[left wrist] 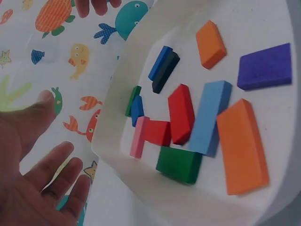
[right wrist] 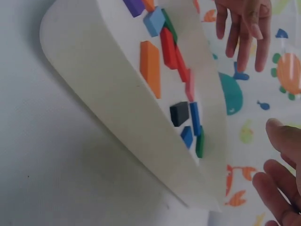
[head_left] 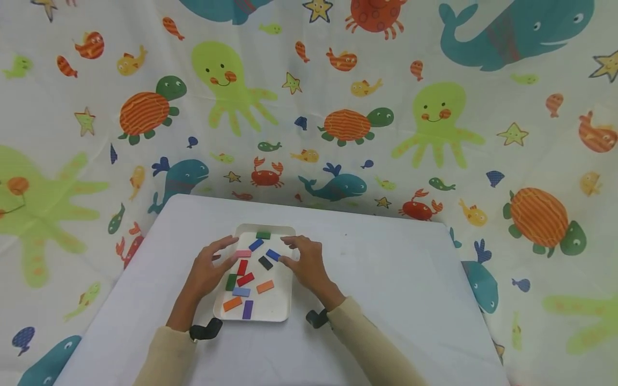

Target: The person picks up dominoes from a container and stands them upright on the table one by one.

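Observation:
A white rectangular tray (head_left: 275, 310) lies on the table with several coloured blocks scattered inside. My left hand (head_left: 207, 271) hovers at the tray's left side, fingers spread and holding nothing; the pink block (head_left: 243, 253) is nearest its fingertips. On the opposite side is my right hand (head_left: 309, 262), also holding nothing, its thumb close to a blue block (head_left: 273, 254). Between the hands lie a black block (head_left: 265, 262) and a red block (head_left: 242, 267). The left wrist view shows a green block (left wrist: 178, 165) beside a light blue block (left wrist: 210, 117). An orange block (right wrist: 150, 69) appears in the right wrist view.
A white cloth covers the table (head_left: 396, 300). Behind it hangs a curtain (head_left: 309, 96) printed with sea animals. The tray's raised wall (right wrist: 113, 103) stands around the blocks. Dark straps (head_left: 206, 329) circle both wrists below light sleeves.

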A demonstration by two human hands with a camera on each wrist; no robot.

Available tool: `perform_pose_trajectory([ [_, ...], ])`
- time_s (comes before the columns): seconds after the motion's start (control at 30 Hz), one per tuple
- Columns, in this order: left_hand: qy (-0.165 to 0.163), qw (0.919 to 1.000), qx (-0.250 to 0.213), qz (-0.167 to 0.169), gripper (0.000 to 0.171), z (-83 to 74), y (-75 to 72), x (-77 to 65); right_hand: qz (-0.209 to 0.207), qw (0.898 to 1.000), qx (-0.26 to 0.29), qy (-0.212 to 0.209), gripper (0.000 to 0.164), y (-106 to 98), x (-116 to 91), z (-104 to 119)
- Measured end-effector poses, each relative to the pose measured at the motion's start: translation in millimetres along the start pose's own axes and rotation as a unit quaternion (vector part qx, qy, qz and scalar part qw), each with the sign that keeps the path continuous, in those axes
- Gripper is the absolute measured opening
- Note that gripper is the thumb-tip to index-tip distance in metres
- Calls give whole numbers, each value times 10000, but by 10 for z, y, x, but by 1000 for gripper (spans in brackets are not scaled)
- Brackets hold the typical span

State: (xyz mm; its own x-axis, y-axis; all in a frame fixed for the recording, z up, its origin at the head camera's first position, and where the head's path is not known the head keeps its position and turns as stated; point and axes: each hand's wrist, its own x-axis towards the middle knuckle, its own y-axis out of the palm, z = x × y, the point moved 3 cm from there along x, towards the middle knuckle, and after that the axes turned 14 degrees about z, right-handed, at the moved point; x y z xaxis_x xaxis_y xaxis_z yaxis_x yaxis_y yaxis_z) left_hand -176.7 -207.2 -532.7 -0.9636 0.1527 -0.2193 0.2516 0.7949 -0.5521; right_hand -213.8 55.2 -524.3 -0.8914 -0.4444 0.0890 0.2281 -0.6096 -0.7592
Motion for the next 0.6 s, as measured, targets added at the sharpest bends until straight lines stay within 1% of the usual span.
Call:
perform_pose_trajectory([
  [0.1,-235,9988,-396,154,61,150,17,14,85,10000,-41,7,49,72,83,-2],
  [0.2,-434,9955,-787,294,60,281,70,28,167,9998,-114,43,47,133,137,-29],
  [0.3,-522,9916,-1134,340,60,385,120,42,268,9993,-220,145,44,214,185,-81],
  [0.4,-560,9889,-1336,337,58,491,161,40,432,9982,-320,264,42,313,230,-147],
  [0.47,-564,9880,-1386,387,57,560,182,24,550,9971,-424,297,41,375,265,-181],
  [0.6,-421,9885,-1358,511,55,658,207,-19,608,9963,-569,232,36,438,331,-199],
])
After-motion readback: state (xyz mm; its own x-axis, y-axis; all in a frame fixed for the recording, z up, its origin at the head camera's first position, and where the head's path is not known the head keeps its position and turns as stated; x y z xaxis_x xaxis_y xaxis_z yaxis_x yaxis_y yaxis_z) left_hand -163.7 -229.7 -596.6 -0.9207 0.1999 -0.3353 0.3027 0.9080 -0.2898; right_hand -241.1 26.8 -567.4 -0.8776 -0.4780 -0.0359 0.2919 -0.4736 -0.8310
